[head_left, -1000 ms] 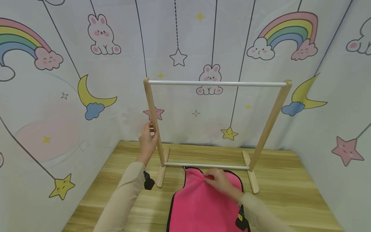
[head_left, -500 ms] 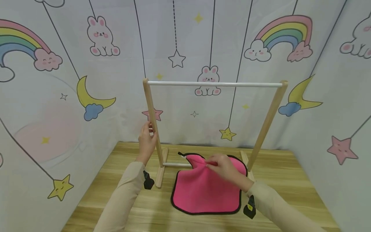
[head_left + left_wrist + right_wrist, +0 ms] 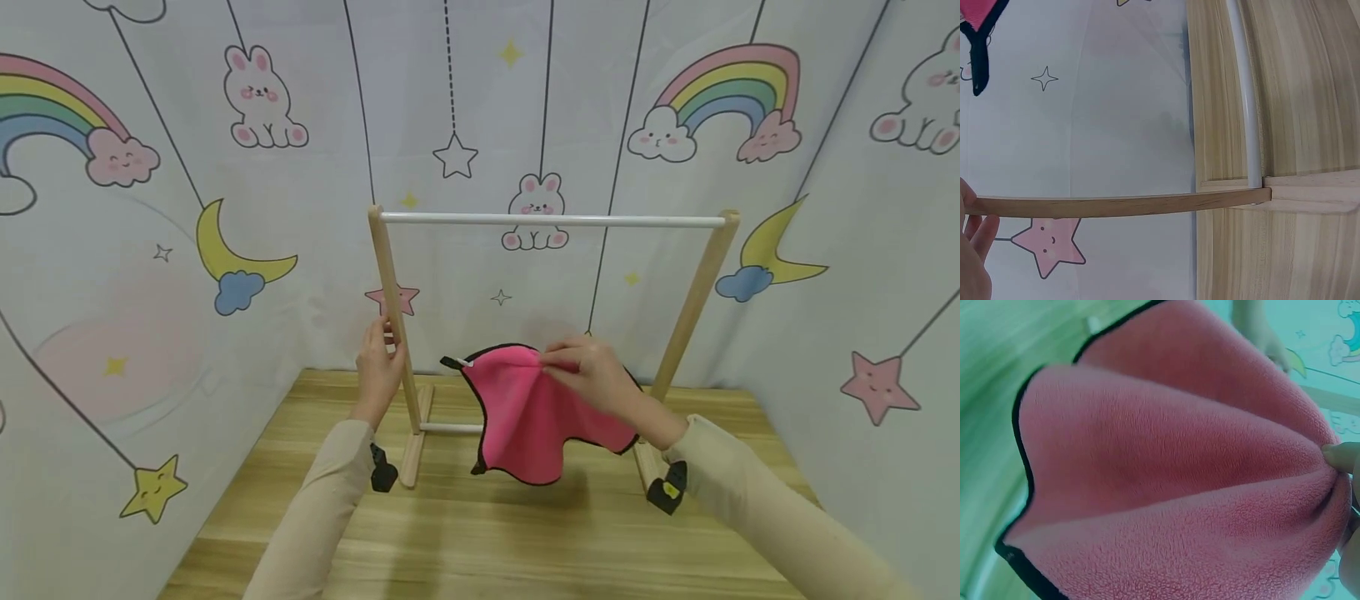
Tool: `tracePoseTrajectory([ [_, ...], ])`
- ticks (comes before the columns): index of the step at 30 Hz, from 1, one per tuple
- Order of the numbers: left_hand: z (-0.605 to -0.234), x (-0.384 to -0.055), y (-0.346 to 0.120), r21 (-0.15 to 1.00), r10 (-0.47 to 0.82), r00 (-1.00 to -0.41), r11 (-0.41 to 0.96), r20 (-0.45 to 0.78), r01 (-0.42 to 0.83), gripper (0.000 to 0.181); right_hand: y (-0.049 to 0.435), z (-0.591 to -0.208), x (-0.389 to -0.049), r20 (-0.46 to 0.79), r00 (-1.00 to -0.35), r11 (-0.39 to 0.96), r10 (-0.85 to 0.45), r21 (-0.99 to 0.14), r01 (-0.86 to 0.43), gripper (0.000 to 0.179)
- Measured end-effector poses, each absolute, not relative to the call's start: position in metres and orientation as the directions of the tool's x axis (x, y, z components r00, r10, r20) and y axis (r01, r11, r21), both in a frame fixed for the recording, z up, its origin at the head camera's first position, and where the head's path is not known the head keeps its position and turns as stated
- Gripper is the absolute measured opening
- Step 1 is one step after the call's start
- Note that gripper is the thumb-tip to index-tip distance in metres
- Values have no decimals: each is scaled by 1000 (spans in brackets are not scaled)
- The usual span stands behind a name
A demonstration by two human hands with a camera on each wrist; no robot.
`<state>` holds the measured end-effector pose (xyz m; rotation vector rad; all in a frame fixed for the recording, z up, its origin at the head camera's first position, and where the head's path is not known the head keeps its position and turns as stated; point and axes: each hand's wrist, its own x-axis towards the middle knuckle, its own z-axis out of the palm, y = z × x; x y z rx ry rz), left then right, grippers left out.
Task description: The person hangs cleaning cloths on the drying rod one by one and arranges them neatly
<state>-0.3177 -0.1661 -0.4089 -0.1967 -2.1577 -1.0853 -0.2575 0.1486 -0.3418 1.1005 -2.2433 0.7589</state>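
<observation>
With our left hand point(image 3: 379, 367) we grip the left post point(image 3: 387, 275) of the wooden rack point(image 3: 693, 304); to the right, a black-edged pink cloth point(image 3: 517, 417) hangs above the tabletop point(image 3: 465, 542), in front of the lower white bar point(image 3: 450, 428), its middle pinched by our right hand point(image 3: 588, 375).

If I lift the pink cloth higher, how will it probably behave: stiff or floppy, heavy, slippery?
The pink cloth is probably floppy: it hangs in loose folds from the fingers of the right hand. It is likely light, since one pinch seems enough to carry it. It looks fuzzy, so it should not slip easily.
</observation>
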Motion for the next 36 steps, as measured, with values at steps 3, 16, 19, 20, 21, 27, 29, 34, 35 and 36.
tracePoseTrajectory([
  [3,-409,-317,-166,642,-166,-738,639,654,424,41,148,-328,-261,685,-518,517,-513,-236,-823,16],
  [16,-408,-318,-166,646,-172,-748,647,641,405,40,148,-271,-282,805,-388,518,-449,-119,-847,15],
  [19,-408,-317,-166,646,-173,-745,645,644,409,41,148,-255,-286,824,-362,532,-436,-89,-842,15],
  [20,-408,-317,-166,646,-172,-746,645,644,408,41,149,-249,-287,829,-351,536,-435,-75,-841,16],
  [21,-408,-317,-165,645,-171,-746,645,644,409,41,149,-244,-289,834,-340,541,-434,-61,-839,16],
  [27,-409,-316,-165,640,-172,-741,650,650,410,43,147,-216,-299,864,-256,546,-433,26,-837,15],
  [29,-409,-316,-165,640,-175,-740,651,650,409,44,146,-209,-303,872,-240,551,-426,39,-834,14],
  [34,-410,-317,-165,645,-176,-744,648,644,405,43,143,-197,-313,890,-232,591,-393,51,-805,15],
  [35,-410,-317,-165,645,-176,-744,648,644,405,43,143,-196,-316,890,-235,600,-389,52,-798,15],
  [36,-410,-317,-165,646,-177,-744,646,644,406,42,142,-195,-318,889,-248,610,-384,43,-791,16],
])
